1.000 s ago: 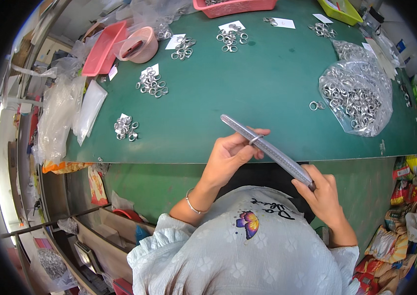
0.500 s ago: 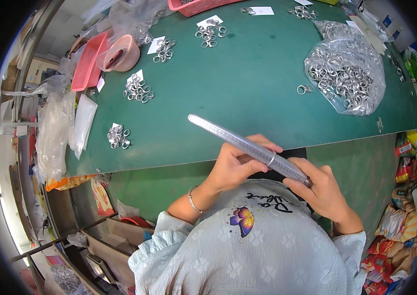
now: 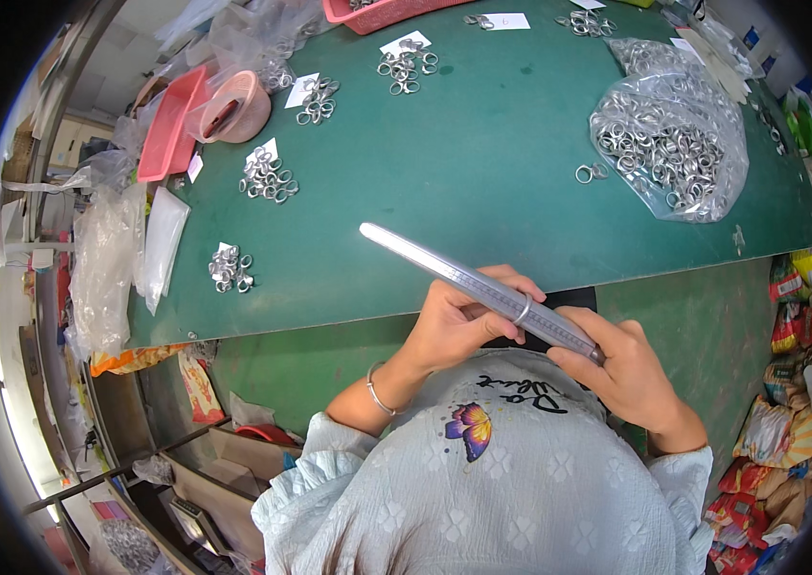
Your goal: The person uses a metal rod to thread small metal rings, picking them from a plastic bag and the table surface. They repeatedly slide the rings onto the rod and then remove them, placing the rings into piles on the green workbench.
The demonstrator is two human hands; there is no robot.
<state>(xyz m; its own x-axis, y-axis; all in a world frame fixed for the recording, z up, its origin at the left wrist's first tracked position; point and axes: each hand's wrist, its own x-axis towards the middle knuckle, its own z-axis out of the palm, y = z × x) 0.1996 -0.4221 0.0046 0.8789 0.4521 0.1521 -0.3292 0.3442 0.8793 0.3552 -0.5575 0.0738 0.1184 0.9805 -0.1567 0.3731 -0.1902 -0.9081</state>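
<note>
Stick: long tapered grey metal sizing stick (image 3: 468, 278), slanting above the green tabletop (image 3: 482, 182) edge.
Ring: small silver ring (image 3: 523, 310) threaded on stick.
Left hand (image 3: 458, 321) grip: pinching ring.
Right hand (image 3: 626, 369) grip: clenched on stick's thick end.

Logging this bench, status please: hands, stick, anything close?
Both hands grip the tapered stick: left hand mid-shaft, right hand at thick end. One ring on it. Ring bag lies apart.

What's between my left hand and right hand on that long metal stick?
In the head view, a small silver ring sits around the tapered metal stick, between the left hand and the right hand.
</note>
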